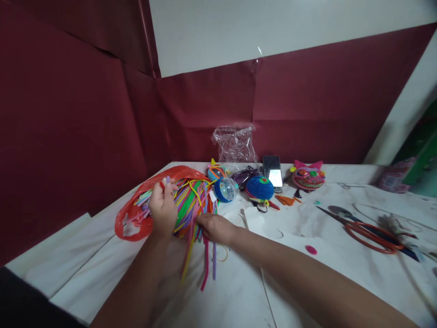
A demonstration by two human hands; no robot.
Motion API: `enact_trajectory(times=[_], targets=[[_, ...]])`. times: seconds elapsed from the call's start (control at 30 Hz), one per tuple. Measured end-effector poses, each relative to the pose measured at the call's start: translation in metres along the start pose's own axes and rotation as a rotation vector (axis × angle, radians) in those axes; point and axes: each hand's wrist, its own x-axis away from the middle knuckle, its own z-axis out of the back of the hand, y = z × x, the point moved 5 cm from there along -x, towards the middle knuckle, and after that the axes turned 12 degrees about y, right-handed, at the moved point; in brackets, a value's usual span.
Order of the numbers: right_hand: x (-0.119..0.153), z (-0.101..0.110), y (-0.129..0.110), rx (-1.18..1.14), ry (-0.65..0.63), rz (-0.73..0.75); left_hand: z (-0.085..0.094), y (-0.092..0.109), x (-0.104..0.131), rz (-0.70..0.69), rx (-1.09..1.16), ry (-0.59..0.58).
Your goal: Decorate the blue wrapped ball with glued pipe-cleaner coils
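A thick bundle of pipe cleaners (187, 210) in many colours lies half out of a red plastic bag (138, 230) on the left of the table. My left hand (164, 205) is closed at the bundle's left side, with a few red, white and lilac ends poking out above the fingers. At the bundle's near right end, my right hand (215, 227) pinches some of the strands. Several pink, purple and yellow pipe cleaners hang loose below it, toward me. Just behind is a clear and blue ball (226, 189).
Farther back stand a blue yarn-wrapped ball (260, 188), a phone (272, 171), a crumpled clear plastic bag (236, 143) and a pink decorated ball with ears (309, 175). Orange-handled scissors (370, 237) lie on the right. Dark red sheeting (205, 100) covers the wall.
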Motion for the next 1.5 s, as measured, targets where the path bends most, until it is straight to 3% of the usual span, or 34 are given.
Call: enact_trajectory(times=[0.4, 0.6, 0.8, 0.93, 1.03, 1.3, 1.5], targets=[[-0.001, -0.004, 0.006, -0.093, 0.019, -0.017, 0.0, -0.001, -0.002, 0.01, 0.051, -0.022], [-0.002, -0.004, 0.006, -0.112, 0.067, -0.047, 0.001, -0.002, -0.009, 0.102, 0.237, -0.026], [-0.002, 0.014, 0.009, -0.192, 0.257, -0.147, -0.002, -0.007, -0.017, 0.249, 0.482, -0.058], [-0.01, 0.032, 0.004, -0.304, 0.455, -0.261, -0.008, -0.008, -0.012, 0.327, 0.474, -0.137], [-0.019, 0.04, 0.002, -0.402, 0.533, -0.346, -0.014, -0.01, -0.004, 0.382, 0.421, -0.194], [-0.027, 0.032, -0.001, -0.46, 0.506, -0.413, -0.023, -0.013, 0.016, 0.49, 0.376, -0.254], [-0.028, 0.026, -0.004, -0.499, 0.479, -0.462, -0.024, -0.011, 0.022, 0.482, 0.354, -0.295]])
